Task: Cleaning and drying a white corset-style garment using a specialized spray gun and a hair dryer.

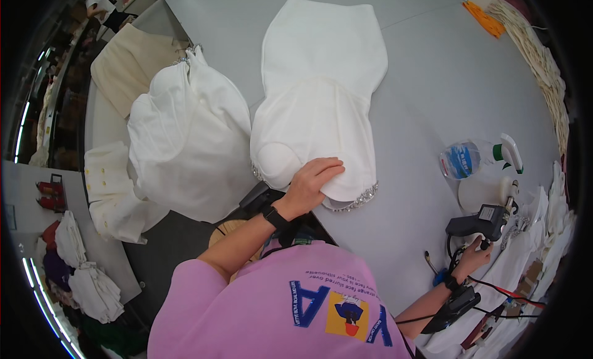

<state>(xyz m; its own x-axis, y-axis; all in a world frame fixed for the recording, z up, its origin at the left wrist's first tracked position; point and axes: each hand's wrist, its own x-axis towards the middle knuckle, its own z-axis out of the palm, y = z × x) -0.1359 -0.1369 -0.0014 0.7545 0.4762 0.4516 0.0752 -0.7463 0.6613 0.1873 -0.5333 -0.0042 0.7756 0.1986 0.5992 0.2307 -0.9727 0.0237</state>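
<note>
A white strapless garment [319,90] with molded cups and a rhinestone-trimmed top edge lies flat, its cups towards me. My left hand [312,183] is at the top edge, fingers bent over the right-hand cup; its thumb is hidden. Far to the right, my right hand [472,259] has its fingers on the knob of a black pistol-shaped tool [479,222] with a metal nozzle. Beyond that tool are a whitish round container [477,194] and a clear spray bottle [463,159] with a white and green trigger head. Another white garment [194,141] with rhinestone trim lies left of the flat one.
Cream cloth [134,67] and a white piece with gold buttons [111,197] lie at the left. Orange cloth [484,20] is at the far right. Black cables [500,312] and piled garments [523,261] surround my right forearm. Another person's hand [95,11] shows at the upper left.
</note>
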